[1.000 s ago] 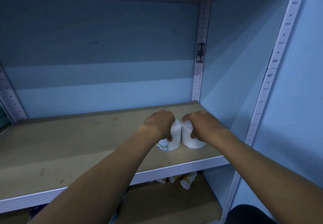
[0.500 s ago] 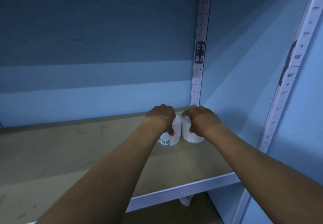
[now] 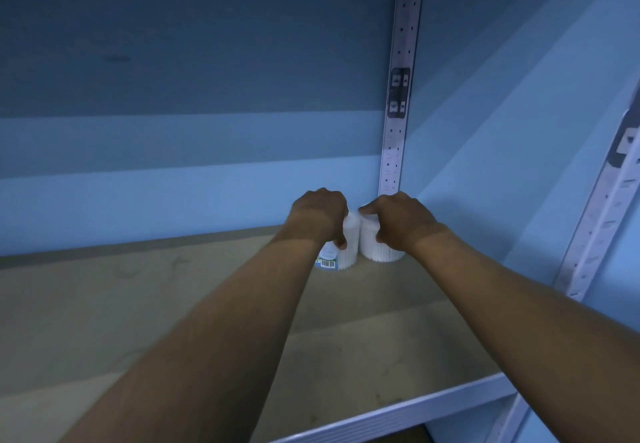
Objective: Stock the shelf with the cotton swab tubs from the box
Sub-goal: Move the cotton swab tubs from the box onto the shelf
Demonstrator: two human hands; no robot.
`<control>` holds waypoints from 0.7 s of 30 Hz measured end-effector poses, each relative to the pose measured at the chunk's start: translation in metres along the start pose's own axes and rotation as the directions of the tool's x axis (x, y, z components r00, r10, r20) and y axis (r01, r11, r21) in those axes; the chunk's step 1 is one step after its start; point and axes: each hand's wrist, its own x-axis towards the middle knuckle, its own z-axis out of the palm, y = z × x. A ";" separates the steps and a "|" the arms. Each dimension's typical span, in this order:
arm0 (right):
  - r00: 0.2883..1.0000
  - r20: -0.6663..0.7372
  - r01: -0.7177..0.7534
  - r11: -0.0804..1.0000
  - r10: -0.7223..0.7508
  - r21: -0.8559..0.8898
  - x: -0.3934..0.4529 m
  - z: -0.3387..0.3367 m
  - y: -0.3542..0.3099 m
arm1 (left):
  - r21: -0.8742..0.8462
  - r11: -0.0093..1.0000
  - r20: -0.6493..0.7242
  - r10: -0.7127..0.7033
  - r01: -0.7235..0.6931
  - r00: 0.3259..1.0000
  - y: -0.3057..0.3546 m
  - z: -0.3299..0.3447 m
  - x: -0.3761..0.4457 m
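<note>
Left hand (image 3: 320, 216) and right hand (image 3: 401, 223), fingers curled around two tubs (image 3: 379, 247), have pushed them deeper toward the shelf's (image 3: 398, 349) back-right corner (placement nearly complete).

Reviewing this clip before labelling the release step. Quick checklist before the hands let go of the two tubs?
1. Left tub sitting flat on the shelf board: ok, its base with the barcode label rests on the board.
2. Right tub sitting flat: ok, upright on its base.
3. Tubs side by side: ok, close together; touching or not, cannot tell.
4. Pushed back toward the rear corner by the post: ok; gap to the back wall, cannot tell.
5. Left hand and right hand grip: each wrapped over the top of its tub, not yet released.
6. Room to the left for more tubs: ok, board is bare there.
</note>
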 end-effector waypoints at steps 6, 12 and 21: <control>0.999 -0.052 -0.002 1.000 0.003 0.024 0.029 0.015 0.012 | -0.002 1.000 -0.024 -0.006 0.006 1.000 -0.006 0.007 0.029; 0.998 -0.053 -0.015 0.999 0.017 0.038 0.056 0.026 0.025 | 0.010 1.000 -0.026 -0.002 0.002 1.000 -0.007 0.008 0.053; 0.998 -0.055 -0.010 1.000 0.011 0.011 0.082 0.033 0.034 | 0.079 0.997 -0.020 0.022 -0.021 1.000 -0.009 0.009 0.083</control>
